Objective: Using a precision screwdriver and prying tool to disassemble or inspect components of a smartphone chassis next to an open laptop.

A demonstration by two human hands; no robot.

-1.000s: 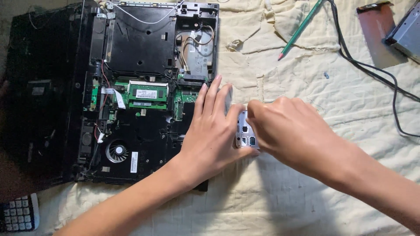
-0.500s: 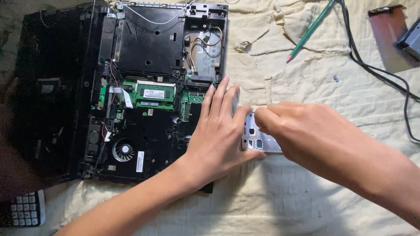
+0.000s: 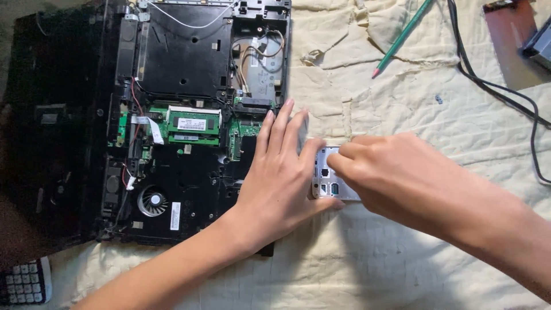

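An opened black laptop (image 3: pixel 172 115) lies bottom-up on a cream cloth, with green memory boards (image 3: pixel 192 123) and a round fan (image 3: pixel 152 202) exposed. A small silver metal part (image 3: pixel 328 179) with cut-out holes lies just off the laptop's right edge. My left hand (image 3: pixel 281 178) rests flat across that edge, fingers spread, its thumb under the silver part. My right hand (image 3: pixel 396 172) comes in from the right and pinches the top of the silver part with its fingertips. Most of the part is hidden beneath both hands.
A green pencil (image 3: pixel 402 37) lies on the cloth (image 3: pixel 413 252) at upper right. A black cable (image 3: pixel 499 92) curves down the right side beside a brown board (image 3: pixel 511 46). A calculator's corner (image 3: pixel 23 281) shows at bottom left.
The view has shifted, so laptop and hands sit further right and lower in frame. Both hands stay on the silver part, which has slid slightly away from the laptop's edge.
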